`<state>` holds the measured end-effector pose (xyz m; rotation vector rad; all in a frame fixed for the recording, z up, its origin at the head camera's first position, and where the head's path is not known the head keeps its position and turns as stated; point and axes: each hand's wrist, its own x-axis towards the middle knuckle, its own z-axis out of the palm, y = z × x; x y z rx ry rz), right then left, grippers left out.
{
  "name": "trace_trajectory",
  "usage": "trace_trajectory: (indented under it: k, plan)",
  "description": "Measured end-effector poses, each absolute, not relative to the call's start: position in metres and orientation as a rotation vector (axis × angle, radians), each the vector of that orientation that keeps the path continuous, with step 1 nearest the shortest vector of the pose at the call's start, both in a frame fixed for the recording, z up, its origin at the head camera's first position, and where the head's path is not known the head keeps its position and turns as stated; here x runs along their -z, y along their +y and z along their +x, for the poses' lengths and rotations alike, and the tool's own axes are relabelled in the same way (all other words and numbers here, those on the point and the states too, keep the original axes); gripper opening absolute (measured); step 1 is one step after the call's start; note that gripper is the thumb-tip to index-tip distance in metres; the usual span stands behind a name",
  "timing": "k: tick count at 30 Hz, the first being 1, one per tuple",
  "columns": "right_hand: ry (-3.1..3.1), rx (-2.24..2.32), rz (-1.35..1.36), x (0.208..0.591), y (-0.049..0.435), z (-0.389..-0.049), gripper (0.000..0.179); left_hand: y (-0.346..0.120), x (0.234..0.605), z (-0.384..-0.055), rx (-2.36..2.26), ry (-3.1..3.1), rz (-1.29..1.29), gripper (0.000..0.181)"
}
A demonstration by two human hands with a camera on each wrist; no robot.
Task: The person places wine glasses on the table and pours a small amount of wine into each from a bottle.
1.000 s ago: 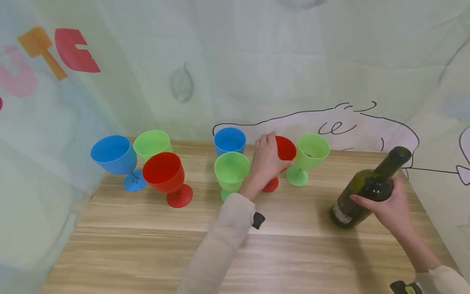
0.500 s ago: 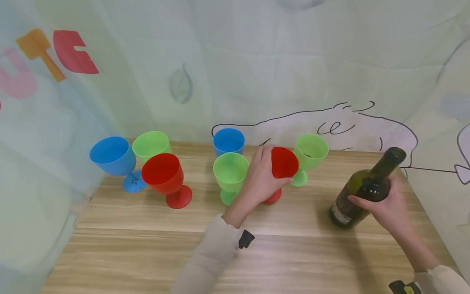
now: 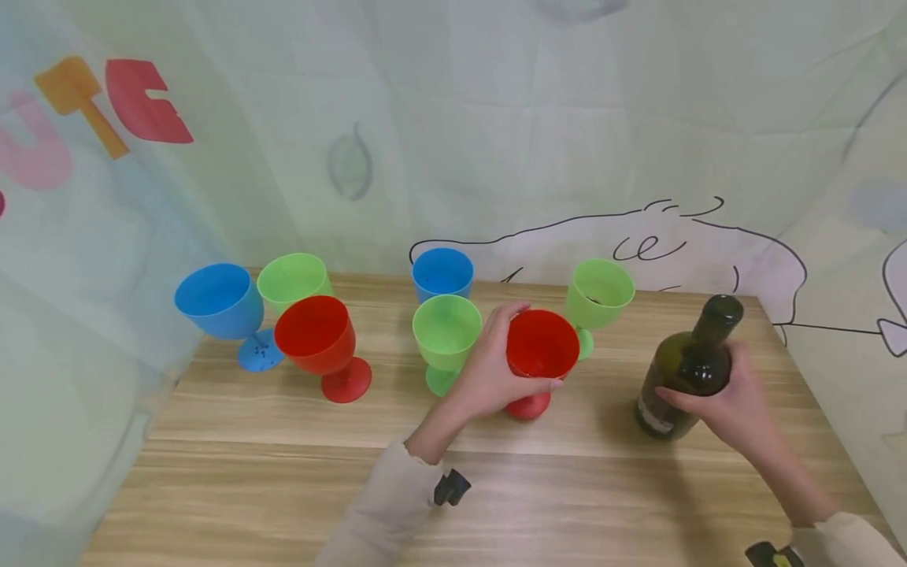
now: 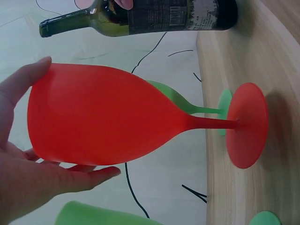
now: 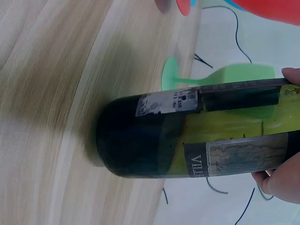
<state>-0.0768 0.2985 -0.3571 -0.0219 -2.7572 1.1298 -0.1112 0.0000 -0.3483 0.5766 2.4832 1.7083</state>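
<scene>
A: Put a clock on your wood-grained tabletop [image 3: 553,504], twelve pointing away from you, with the red goblet [image 3: 542,346] at its centre. Your left grip [image 3: 492,378] is closed around its bowl, thumb on your side, fingers on the far side, up by the rim.

B: Your goblet is mouth up. Is its foot touching the wood?

A: You can't tell from these views. Your forearm lies between seven and eight o'clock. And your other side?

B: Just past three, your right grip [image 3: 730,402] is wrapped around the dark green bottle [image 3: 676,378], your thumb across the shoulder. Your right wrist view shows its labels and glass.

A: Between one and two you have a green goblet [image 3: 601,293] near the red one, with dark specks in its bowl.

B: At nine, beside your left hand, stands a second green goblet [image 3: 446,331]; behind that, toward ten, a blue goblet [image 3: 442,272].

A: Farther out around nine, you'll see three grouped together: a second blue goblet [image 3: 234,315], a third green goblet [image 3: 294,279] and another red goblet [image 3: 322,350].

B: Across twelve hangs your pale printed cloth [image 3: 496,157].
</scene>
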Motion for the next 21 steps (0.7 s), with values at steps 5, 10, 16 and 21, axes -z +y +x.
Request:
trace_trajectory:
  k: [5,10,16,21]
  plan:
    - [-2.757,-1.099,0.116,0.357,0.287,-0.076,0.087,-0.003,0.350,-0.107,-1.782,2.436,0.628,0.086]
    - [-2.745,-1.063,0.241,0.358,0.277,-0.076,0.087,-0.006,0.350,-0.102,-1.827,2.425,0.598,0.087]
    - [-2.715,-1.004,0.329,0.361,0.269,-0.076,0.084,-0.009,0.350,-0.099,-1.809,2.436,0.590,0.089]
    - [-2.697,-0.986,0.372,0.363,0.267,-0.077,0.085,-0.010,0.351,-0.097,-1.795,2.432,0.551,0.089]
